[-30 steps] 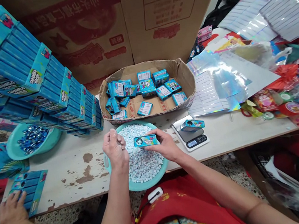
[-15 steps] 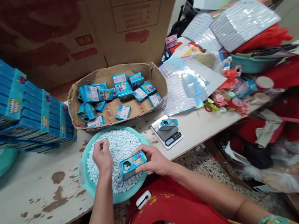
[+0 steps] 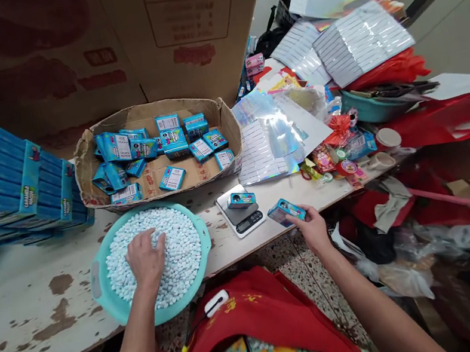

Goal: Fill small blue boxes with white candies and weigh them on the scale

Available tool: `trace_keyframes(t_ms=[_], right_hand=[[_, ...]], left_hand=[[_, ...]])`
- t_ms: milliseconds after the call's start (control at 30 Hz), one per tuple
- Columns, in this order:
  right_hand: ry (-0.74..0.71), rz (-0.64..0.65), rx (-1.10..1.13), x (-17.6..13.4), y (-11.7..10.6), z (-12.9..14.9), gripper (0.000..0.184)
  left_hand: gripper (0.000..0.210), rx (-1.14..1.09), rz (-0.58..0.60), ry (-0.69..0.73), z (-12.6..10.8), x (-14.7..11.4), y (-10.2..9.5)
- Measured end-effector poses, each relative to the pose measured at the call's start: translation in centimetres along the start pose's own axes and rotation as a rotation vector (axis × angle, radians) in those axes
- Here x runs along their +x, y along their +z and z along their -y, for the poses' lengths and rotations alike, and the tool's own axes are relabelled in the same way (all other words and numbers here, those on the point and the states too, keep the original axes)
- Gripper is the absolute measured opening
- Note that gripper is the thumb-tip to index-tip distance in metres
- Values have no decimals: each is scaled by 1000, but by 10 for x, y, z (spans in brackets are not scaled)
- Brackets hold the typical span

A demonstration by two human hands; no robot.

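My left hand (image 3: 146, 258) rests over the small white candies (image 3: 174, 271) that fill a round turquoise basin (image 3: 206, 235). Its fingers are apart, with the tips at the candies. Off to the right, my right hand (image 3: 312, 226) grips a small blue candy box (image 3: 284, 210) by its near end, tilted above the table edge. Just left of that box, a digital scale (image 3: 247, 222) carries another blue candy box (image 3: 241, 199) on its plate, with a round dark window on its face.
Behind the basin, a cut-down cardboard tray (image 3: 154, 181) contains several blue boxes. Tall stacks of blue boxes (image 3: 11, 173) stand at the left. Shiny printed sheets (image 3: 265, 152) and small candy packets (image 3: 347, 168) cover the right side. A large carton (image 3: 189, 20) rises at the back.
My right hand has carried the candy box from over the basin to right of the scale. My left hand has lowered and spread its fingers over the candies. The view has shifted right.
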State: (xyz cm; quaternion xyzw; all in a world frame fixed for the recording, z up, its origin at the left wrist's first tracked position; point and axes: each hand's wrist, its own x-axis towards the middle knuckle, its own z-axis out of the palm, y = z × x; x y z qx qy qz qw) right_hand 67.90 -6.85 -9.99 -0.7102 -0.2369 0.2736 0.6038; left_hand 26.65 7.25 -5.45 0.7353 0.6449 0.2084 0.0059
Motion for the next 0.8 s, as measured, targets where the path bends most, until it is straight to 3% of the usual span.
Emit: trace_keyframes(t_ms=[100, 200, 300, 433, 533, 700, 800], right_hand=[[-70, -11, -75, 44, 13, -24, 54], [-72, 43, -83, 66, 24, -36, 55], [-110, 84, -120, 64, 21, -32, 60], [-438, 89, -345, 45, 8, -9, 68], [-591, 264, -327, 37, 21, 6, 60], [-499, 522, -230, 35, 72, 16, 54], [-404, 584, -212, 43, 99, 24, 30]], left_hand=[[36, 19, -28, -35, -8, 6, 0], [35, 40, -55, -65, -16, 11, -1], [34, 52, -101, -124, -24, 10, -4], [33, 51, -139, -184, -34, 3, -6], [31, 32, -178, -219, -42, -3, -6], [25, -2, -240, -253, -55, -18, -16], [22, -8, -218, -253, -55, -26, -11]])
